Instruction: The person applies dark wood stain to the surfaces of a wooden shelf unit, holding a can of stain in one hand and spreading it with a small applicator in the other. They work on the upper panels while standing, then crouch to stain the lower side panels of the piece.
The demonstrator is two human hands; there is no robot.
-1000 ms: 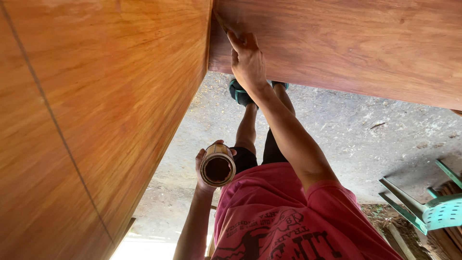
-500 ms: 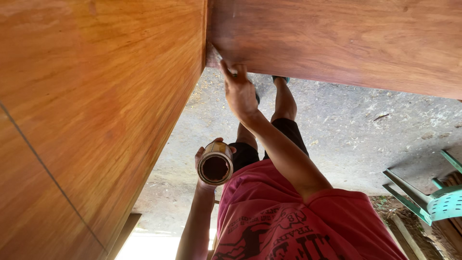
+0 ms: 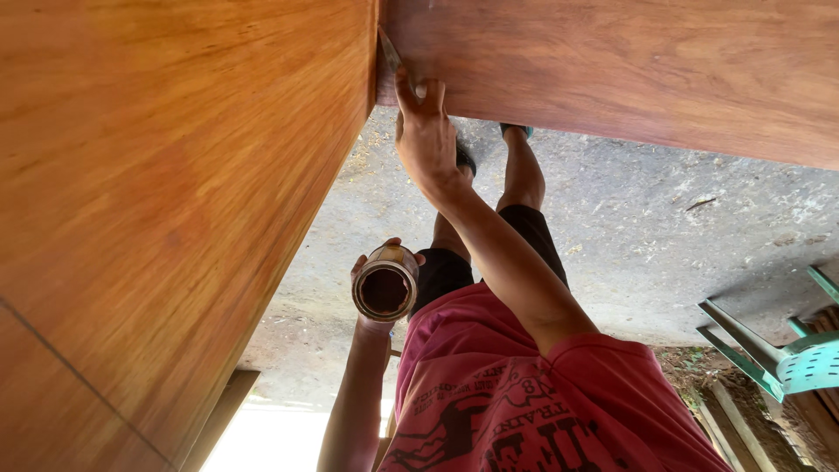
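Right hand risen along the glossy wood-grain panels' seam, pinching a small scraper, left hand gripping a round open tin, rough concrete floor.

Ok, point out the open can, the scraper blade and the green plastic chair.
open can point(image 3: 384, 291), head view, on its dark inside.
scraper blade point(image 3: 388, 51), head view, on the flat metal above the fingers, at the panel joint.
green plastic chair point(image 3: 808, 365), head view, on its perforated seat.
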